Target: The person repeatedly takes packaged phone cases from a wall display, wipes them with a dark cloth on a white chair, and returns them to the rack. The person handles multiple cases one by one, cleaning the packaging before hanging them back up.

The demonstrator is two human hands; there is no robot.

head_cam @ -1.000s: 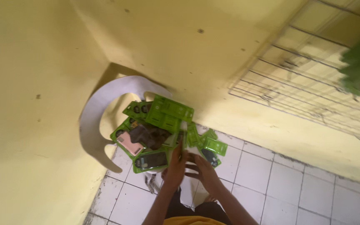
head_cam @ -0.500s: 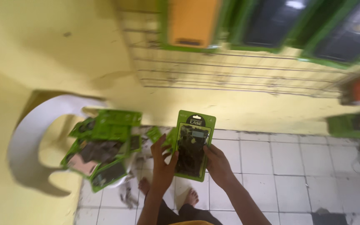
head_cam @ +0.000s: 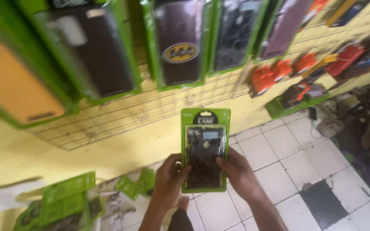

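Since half a second ago the view has swung up from the floor to the wall, and the green phone-case package (head_cam: pixel 205 149) now stands upright in front of the wire grid instead of tilted over the pile on the floor. The left hand (head_cam: pixel 170 177) grips the package's lower left edge, its fingers (head_cam: pixel 184 170) curled shut onto the front. The right hand (head_cam: pixel 238 173) clamps the lower right edge, thumb lying across the clear blister, the other fingers hidden behind the card. Both hands hold the package between them, its dark patterned case facing the camera.

Below the fingers a bare foot (head_cam: pixel 184 202) rests on the white tiled floor (head_cam: pixel 279 158). Left of and below the left hand lies a heap of green packages (head_cam: pixel 65 199), partly on a white plastic chair (head_cam: pixel 1 201). Beyond the fingers, the yellow wall carries a wire grid (head_cam: pixel 120 115). Above the held package hang more green-framed cases: a dark one with an oval yellow emblem (head_cam: pixel 180 42), and an orange one (head_cam: pixel 16 85) far to the left. To the upper right hang orange packets (head_cam: pixel 275 75).
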